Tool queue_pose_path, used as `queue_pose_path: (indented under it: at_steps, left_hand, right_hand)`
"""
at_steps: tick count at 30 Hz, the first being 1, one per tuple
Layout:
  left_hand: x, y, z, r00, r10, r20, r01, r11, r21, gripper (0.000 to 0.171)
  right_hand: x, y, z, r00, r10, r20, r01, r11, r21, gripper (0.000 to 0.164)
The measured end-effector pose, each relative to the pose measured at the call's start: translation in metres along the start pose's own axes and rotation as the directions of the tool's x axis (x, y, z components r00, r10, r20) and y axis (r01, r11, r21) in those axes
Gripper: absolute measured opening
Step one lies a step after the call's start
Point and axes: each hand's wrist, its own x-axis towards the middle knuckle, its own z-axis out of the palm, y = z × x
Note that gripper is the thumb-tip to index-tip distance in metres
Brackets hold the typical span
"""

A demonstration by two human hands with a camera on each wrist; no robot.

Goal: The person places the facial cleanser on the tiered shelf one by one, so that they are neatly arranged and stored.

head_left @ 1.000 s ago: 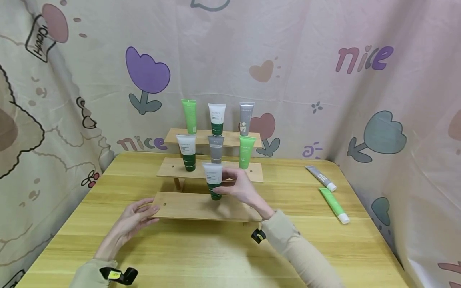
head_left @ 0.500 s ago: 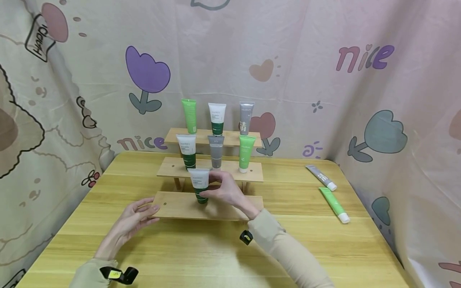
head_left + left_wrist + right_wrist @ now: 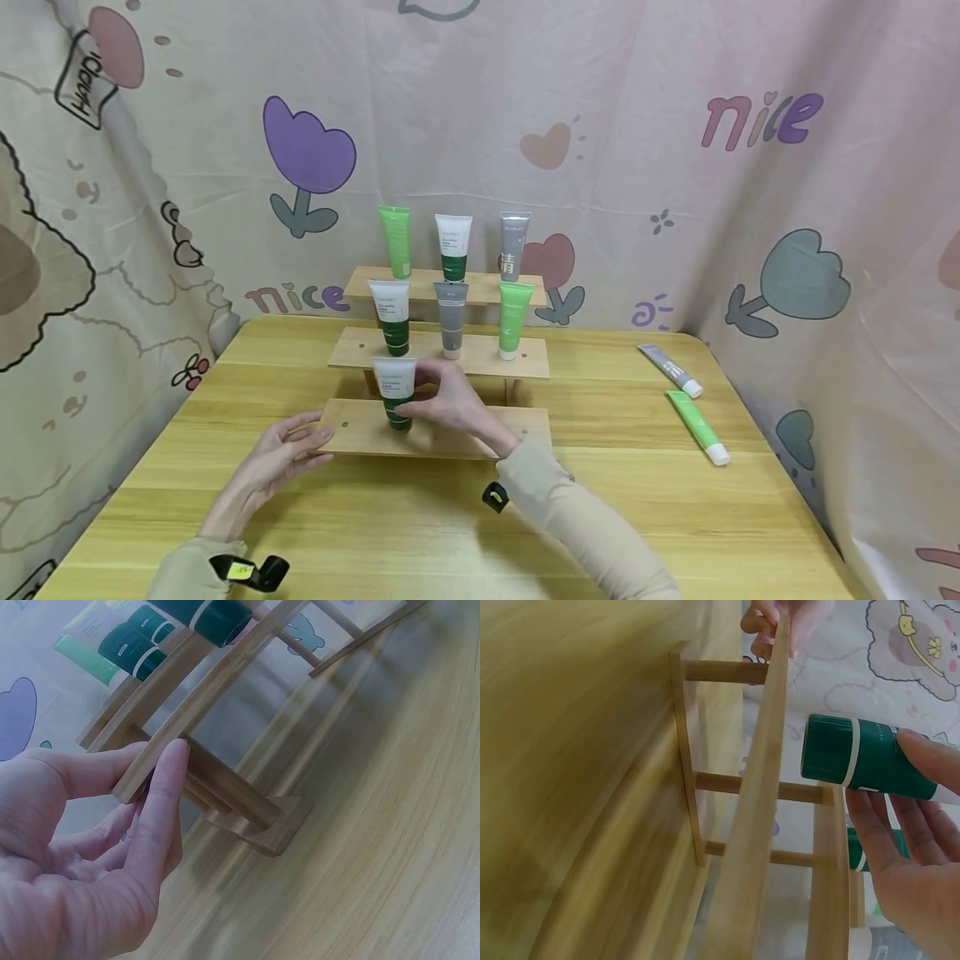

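Note:
My right hand holds a white and dark green squeeze tube upright, cap down, over the left part of the lowest shelf. In the right wrist view a small gap shows between the tube's green cap and the shelf edge. My left hand pinches the left end of that shelf, part of a three-tier wooden display stand. On the middle tier stand a white-green tube, a grey tube and a light green tube.
The top tier carries a light green tube, a white-green tube and a grey tube. A grey tube and a green tube lie on the table at the right. A patterned curtain hangs behind.
My right hand has moved left and slightly nearer along the lowest shelf, with the white-green tube in its grip. The left hand stays at the shelf's left end.

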Motion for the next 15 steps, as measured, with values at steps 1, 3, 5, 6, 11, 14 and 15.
queue_pose_path:
  at_steps: [1, 3, 5, 6, 11, 14, 15]
  left_hand:
    - [0.0, 0.0, 0.0, 1.0, 0.001, 0.0, -0.001, 1.0, 0.001, 0.077]
    - [0.0, 0.0, 0.0, 1.0, 0.002, 0.0, -0.002, 1.0, 0.001, 0.077]
    - [0.0, 0.0, 0.0, 1.0, 0.001, 0.0, -0.001, 1.0, 0.0, 0.077]
    - [0.001, 0.0, 0.001, 1.0, 0.0, 0.0, 0.0, 1.0, -0.001, 0.077]
    - [0.001, 0.0, 0.001, 1.0, -0.005, -0.002, 0.004, 1.0, -0.006, 0.079]
    - [0.001, 0.0, 0.0, 1.0, -0.004, 0.001, 0.004, 1.0, -0.005, 0.079]
    - [0.001, 0.0, 0.0, 1.0, -0.004, 0.002, 0.004, 1.0, -0.006, 0.079]
  right_hand:
    - [0.001, 0.0, 0.001, 1.0, -0.004, 0.004, 0.004, 1.0, 0.001, 0.044]
    - [0.002, 0.0, 0.004, 1.0, -0.011, 0.013, 0.011, 1.0, 0.006, 0.044]
    - [0.004, 0.001, 0.006, 1.0, -0.018, 0.02, 0.018, 1.0, 0.003, 0.044]
    - [0.005, 0.001, 0.007, 0.999, -0.021, 0.024, 0.021, 1.0, 0.003, 0.043]
    - [0.007, 0.002, 0.012, 0.999, -0.029, 0.038, 0.029, 1.0, 0.01, 0.042]
    - [0.008, 0.003, 0.015, 0.999, -0.025, 0.041, 0.025, 1.0, 0.008, 0.042]
    - [0.009, 0.003, 0.016, 0.999, -0.021, 0.041, 0.021, 1.0, 0.005, 0.042]
